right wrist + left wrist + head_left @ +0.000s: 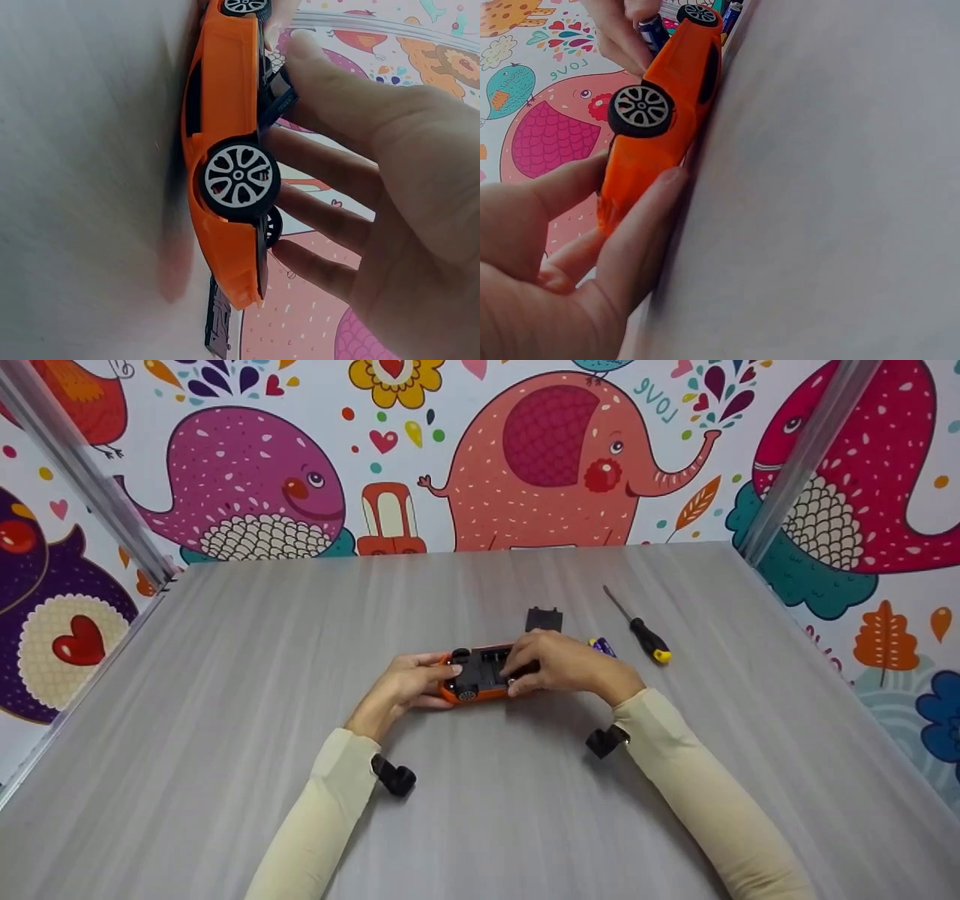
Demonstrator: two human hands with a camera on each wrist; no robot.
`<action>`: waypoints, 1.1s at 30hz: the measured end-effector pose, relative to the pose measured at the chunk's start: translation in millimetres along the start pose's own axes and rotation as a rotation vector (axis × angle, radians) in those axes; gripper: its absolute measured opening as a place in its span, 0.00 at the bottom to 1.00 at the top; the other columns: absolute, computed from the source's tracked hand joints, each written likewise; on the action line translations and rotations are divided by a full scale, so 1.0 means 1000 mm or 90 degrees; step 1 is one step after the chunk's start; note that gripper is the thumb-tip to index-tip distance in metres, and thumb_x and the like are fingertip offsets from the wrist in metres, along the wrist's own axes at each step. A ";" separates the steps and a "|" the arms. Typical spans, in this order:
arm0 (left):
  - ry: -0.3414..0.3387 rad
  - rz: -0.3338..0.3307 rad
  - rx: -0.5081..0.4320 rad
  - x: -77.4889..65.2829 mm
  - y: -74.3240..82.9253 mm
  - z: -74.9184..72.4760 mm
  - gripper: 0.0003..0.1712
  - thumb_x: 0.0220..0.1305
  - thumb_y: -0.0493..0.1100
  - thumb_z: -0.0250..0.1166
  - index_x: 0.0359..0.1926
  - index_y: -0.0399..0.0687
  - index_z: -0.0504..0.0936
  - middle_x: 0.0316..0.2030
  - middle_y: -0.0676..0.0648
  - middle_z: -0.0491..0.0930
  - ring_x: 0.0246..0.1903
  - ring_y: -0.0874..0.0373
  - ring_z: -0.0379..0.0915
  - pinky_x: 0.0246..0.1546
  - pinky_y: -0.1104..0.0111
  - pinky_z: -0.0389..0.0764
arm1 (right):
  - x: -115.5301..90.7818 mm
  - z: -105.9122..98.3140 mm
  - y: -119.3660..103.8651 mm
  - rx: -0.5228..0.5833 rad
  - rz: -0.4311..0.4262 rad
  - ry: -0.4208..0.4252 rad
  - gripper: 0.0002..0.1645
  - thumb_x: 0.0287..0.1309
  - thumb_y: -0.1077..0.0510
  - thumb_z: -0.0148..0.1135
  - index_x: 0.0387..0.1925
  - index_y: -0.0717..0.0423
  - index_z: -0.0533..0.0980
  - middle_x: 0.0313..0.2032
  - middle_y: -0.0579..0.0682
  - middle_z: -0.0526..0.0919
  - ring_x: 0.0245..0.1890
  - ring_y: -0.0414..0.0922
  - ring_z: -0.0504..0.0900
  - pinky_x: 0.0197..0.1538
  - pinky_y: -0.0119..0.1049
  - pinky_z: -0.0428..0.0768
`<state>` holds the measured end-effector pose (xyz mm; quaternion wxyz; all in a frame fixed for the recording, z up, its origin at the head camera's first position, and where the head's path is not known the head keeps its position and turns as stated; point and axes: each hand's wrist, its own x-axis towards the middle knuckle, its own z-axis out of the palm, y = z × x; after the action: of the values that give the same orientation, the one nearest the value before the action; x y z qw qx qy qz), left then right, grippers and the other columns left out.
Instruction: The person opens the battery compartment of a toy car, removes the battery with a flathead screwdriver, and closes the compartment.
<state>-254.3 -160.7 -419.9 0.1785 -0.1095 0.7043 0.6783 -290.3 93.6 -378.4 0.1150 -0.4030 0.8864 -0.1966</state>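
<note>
An orange toy car lies upside down, its black underside and wheels facing up and a battery compartment open in the middle. My left hand grips one end of it, thumb on the underside and fingers along the sides. Over the compartment, my right hand pinches a dark blue battery between thumb and fingers. That battery stands tilted at the underside in the left wrist view. My right hand's other fingers reach along the car's underside near a wheel.
Just beyond the right hand lies a black battery cover. A purple-blue battery is on the table beside the right wrist. Farther right rests a screwdriver with a black and yellow handle. A patterned wall panel stands behind the table.
</note>
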 end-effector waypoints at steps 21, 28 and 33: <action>0.000 -0.009 -0.002 0.001 0.000 -0.001 0.34 0.65 0.40 0.68 0.71 0.46 0.70 0.62 0.34 0.77 0.43 0.53 0.85 0.37 0.62 0.89 | -0.003 -0.007 0.004 0.221 0.057 0.089 0.19 0.66 0.48 0.64 0.55 0.48 0.82 0.52 0.49 0.84 0.50 0.46 0.80 0.59 0.47 0.81; 0.002 -0.008 -0.002 0.002 0.001 -0.001 0.33 0.65 0.40 0.68 0.70 0.45 0.71 0.61 0.34 0.78 0.41 0.53 0.86 0.37 0.62 0.89 | -0.005 -0.012 0.001 0.387 -0.003 0.124 0.21 0.66 0.54 0.65 0.58 0.55 0.79 0.53 0.58 0.83 0.44 0.47 0.85 0.53 0.40 0.86; -0.002 -0.008 -0.005 0.002 -0.001 -0.001 0.32 0.65 0.40 0.68 0.69 0.45 0.73 0.60 0.34 0.79 0.41 0.54 0.85 0.37 0.62 0.89 | -0.007 -0.013 -0.001 0.459 -0.017 0.171 0.22 0.66 0.55 0.65 0.59 0.56 0.77 0.47 0.58 0.83 0.36 0.44 0.84 0.45 0.37 0.88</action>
<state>-255.7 -161.4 -421.2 0.1835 -0.1139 0.7004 0.6803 -289.8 101.5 -365.9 0.1299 -0.3189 0.7622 -0.5482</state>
